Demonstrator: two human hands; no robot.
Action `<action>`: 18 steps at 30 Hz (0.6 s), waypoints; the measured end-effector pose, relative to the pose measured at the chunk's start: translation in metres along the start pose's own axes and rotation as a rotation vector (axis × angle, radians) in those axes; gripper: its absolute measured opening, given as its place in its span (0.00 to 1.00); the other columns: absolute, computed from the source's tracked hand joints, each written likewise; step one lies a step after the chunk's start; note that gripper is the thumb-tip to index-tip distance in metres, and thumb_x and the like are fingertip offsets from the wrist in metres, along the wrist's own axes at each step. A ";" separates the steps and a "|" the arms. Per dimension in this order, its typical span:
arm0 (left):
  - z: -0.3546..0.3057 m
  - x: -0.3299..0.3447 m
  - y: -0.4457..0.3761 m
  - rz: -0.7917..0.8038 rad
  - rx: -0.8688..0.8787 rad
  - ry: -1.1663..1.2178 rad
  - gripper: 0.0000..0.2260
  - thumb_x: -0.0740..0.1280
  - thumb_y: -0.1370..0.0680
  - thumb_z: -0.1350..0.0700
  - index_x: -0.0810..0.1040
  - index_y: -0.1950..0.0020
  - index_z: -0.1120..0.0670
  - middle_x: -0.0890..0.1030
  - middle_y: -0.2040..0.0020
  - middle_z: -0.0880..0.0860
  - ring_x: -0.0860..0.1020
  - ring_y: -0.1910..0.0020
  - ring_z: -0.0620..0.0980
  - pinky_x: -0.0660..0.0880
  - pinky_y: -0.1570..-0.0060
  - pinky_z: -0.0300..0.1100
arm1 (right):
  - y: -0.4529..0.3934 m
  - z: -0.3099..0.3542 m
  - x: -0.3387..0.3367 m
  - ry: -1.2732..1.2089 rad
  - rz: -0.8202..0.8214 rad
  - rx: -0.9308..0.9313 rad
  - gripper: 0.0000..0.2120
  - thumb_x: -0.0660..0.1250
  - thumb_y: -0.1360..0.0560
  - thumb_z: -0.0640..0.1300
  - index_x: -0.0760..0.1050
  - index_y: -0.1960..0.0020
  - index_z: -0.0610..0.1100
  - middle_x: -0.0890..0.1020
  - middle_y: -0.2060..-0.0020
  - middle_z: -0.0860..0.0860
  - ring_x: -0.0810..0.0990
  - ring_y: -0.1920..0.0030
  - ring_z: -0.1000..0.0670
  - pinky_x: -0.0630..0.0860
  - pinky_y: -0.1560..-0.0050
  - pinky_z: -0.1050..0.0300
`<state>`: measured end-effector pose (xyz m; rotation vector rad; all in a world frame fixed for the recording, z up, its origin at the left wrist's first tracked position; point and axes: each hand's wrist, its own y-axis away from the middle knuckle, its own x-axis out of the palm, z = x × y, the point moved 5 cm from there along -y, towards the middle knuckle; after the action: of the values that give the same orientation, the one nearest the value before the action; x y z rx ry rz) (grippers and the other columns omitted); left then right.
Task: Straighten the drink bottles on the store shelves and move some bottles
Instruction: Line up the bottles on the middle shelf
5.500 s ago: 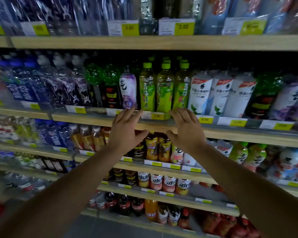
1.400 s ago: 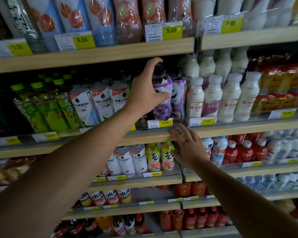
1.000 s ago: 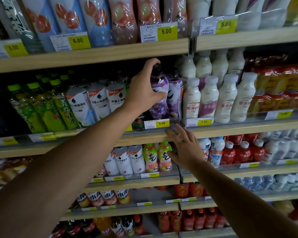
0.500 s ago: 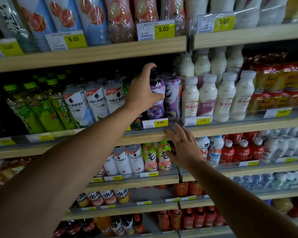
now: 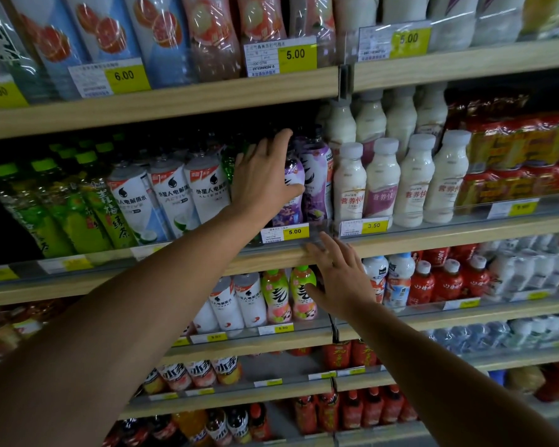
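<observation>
Wooden store shelves (image 5: 175,101) packed with drinks fill the whole frame, each ledge fronted by yellow price tags. Both bare forearms reach up from the bottom corners toward the centre.

From the lower left, the left arm stretches diagonally up to the second shelf from the top. The left hand (image 5: 265,175) is wrapped around a purple-labelled bottle (image 5: 292,185) just above centre frame: the thumb hooks across the front of the label, the index finger reaches up along the bottle's dark neck, and the other fingers disappear behind it on the left. That bottle stands on the ledge behind a 5.00 price tag (image 5: 284,233), touching a second purple bottle (image 5: 317,182) on its right. Beyond that neighbour come white milky bottles (image 5: 381,185); to the left of the hand stand white-and-blue bottles (image 5: 171,195), then green tea bottles (image 5: 68,214) leaning leftward.

Coming from the lower right, the right arm ends at centre frame. The right hand (image 5: 342,279) is flat and holds nothing, its fingers straight and slightly spread, fingertips lying against the wooden front edge (image 5: 400,246) of the same shelf just below the purple bottles. Its palm covers part of the row beneath, beside two green-capped pink-and-green bottles (image 5: 288,295).
</observation>
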<state>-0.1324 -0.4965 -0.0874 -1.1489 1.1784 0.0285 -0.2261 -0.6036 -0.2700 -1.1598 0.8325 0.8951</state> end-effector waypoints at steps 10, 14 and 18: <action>0.011 0.007 -0.015 0.027 0.092 -0.339 0.44 0.75 0.31 0.39 0.59 0.22 0.53 0.69 0.27 0.53 0.61 0.25 0.57 0.49 0.27 0.65 | -0.001 -0.001 0.002 -0.003 0.012 0.000 0.38 0.66 0.25 0.61 0.54 0.21 0.54 0.52 0.21 0.49 0.48 0.22 0.43 0.45 0.25 0.49; 0.013 0.009 -0.024 0.110 0.080 -0.352 0.43 0.74 0.30 0.40 0.57 0.22 0.51 0.64 0.23 0.52 0.56 0.22 0.56 0.43 0.27 0.67 | -0.002 0.000 0.001 -0.017 0.010 0.001 0.38 0.67 0.26 0.60 0.56 0.21 0.53 0.53 0.21 0.49 0.49 0.22 0.42 0.47 0.25 0.48; 0.014 0.009 -0.024 0.129 0.069 -0.330 0.43 0.73 0.29 0.39 0.55 0.20 0.49 0.61 0.21 0.50 0.55 0.22 0.56 0.42 0.27 0.67 | -0.001 0.001 -0.002 -0.026 0.015 0.010 0.38 0.67 0.25 0.59 0.55 0.21 0.53 0.52 0.21 0.50 0.49 0.22 0.42 0.51 0.24 0.46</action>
<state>-0.1052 -0.5031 -0.0788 -0.9629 0.9496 0.2646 -0.2264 -0.6030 -0.2676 -1.1319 0.8243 0.9154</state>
